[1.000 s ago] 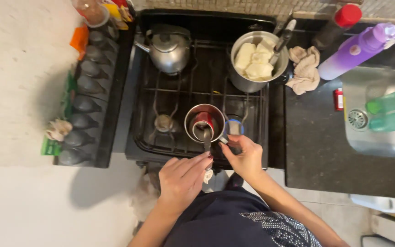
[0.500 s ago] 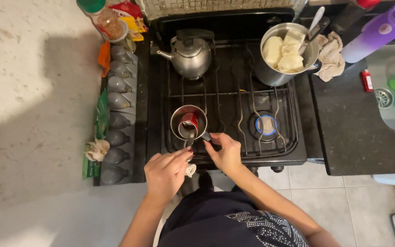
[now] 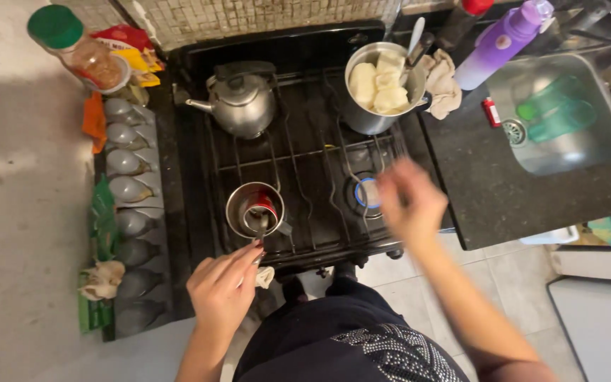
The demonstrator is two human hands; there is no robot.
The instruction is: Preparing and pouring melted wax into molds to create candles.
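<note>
— Saucepan (image 3: 254,209): where does it sit?

— On the front left burner of the black gas stove (image 3: 298,152), a small steel pan with a red cup (image 3: 266,206) inside it. A spoon (image 3: 259,228) leans in over the near rim, with its handle running down toward the person.

— And the left hand (image 3: 220,290)?

— Just below the saucepan, at the stove's front edge. Its fingertips are pinched on the end of the spoon handle, and a scrap of white cloth or paper (image 3: 264,276) shows under them. The palm does not touch the pan itself.

— The right hand (image 3: 410,201)?

— Up in the air over the front right burner (image 3: 366,192), well to the right of the saucepan and apart from it. It is heavily blurred. The fingers look loosely spread and nothing shows in them, but I cannot tell the grip for certain.

— What else stands on the stove?

— A steel kettle (image 3: 243,105) on the back left burner, straight behind the saucepan. On the back right burner there is a bigger pot (image 3: 380,85) holding pale chunks, with a utensil handle sticking out of it.

— Around the stove?

— To the left, a tray of bulbs (image 3: 125,212) along the wall side and a spice jar (image 3: 79,49) with a green lid. To the right, a dark counter (image 3: 503,191), a crumpled cloth (image 3: 441,83), a purple bottle (image 3: 500,42) and a steel sink (image 3: 567,117) with a green bottle lying in it.
</note>
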